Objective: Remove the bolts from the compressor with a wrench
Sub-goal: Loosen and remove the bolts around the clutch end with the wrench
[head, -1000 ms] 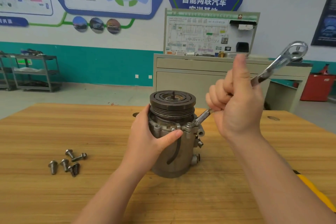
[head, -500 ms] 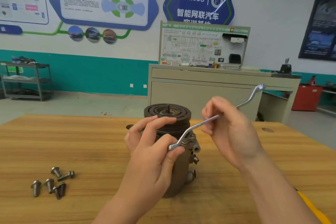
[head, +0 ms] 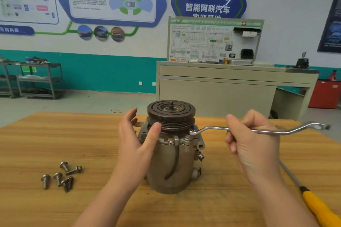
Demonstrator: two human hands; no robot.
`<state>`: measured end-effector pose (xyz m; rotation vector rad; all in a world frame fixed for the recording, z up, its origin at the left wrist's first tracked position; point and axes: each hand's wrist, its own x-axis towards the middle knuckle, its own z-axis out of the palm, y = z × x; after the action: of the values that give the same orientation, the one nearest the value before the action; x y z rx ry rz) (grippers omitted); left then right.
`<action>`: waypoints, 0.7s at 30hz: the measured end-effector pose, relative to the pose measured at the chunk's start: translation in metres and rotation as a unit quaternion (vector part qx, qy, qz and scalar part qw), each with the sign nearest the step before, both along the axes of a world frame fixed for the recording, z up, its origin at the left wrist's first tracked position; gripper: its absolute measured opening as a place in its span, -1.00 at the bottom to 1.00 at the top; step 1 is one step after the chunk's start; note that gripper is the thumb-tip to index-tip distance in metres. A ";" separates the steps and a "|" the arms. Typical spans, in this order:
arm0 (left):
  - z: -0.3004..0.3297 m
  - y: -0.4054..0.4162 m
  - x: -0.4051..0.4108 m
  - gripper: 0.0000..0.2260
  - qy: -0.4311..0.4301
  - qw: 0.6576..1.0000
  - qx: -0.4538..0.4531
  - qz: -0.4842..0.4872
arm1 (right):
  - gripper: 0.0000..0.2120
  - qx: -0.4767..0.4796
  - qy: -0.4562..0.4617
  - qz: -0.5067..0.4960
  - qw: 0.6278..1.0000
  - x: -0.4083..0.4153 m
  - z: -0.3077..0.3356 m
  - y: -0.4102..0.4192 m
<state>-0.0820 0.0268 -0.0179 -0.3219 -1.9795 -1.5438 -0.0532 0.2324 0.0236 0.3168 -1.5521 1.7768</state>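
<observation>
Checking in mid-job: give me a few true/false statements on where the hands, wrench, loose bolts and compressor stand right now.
1. The right hand grips the wrench by its shank. True.
2. The wrench's ring end sits at the compressor just below the pulley. True.
3. The left hand holds a bolt. False: its fingers are spread beside the compressor and hold nothing.
4. The loose bolts lie right of the compressor. False: they lie to its left on the table.
5. The compressor lies on its side. False: it stands upright, pulley on top.

Compressor (head: 171, 153) stands on the table (head: 55, 134) between both sets of fingers; wrench (head: 267, 131) runs right from its top; loose bolts (head: 60, 175) lie left of the left fingers (head: 129, 118).
</observation>
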 end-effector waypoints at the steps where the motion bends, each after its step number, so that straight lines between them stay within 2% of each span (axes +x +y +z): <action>1: -0.002 -0.001 -0.003 -0.31 -0.021 1.000 0.011 -0.020 | -0.57 0.017 0.003 -0.021 1.000 0.000 -0.002 -0.002; 10: -0.007 0.001 -0.007 -0.35 -0.038 0.998 0.026 -0.046 | -0.64 0.039 0.054 -0.099 0.993 0.017 -0.010 -0.025; 21: -0.008 0.001 -0.011 -0.46 -0.028 0.999 0.013 -0.043 | -0.66 0.173 0.068 -0.165 0.969 0.039 -0.002 -0.042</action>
<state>-0.0935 0.0282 -0.0256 -0.3624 -2.0101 -1.6470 -0.0146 0.1905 0.0220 0.3190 -1.6998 1.2060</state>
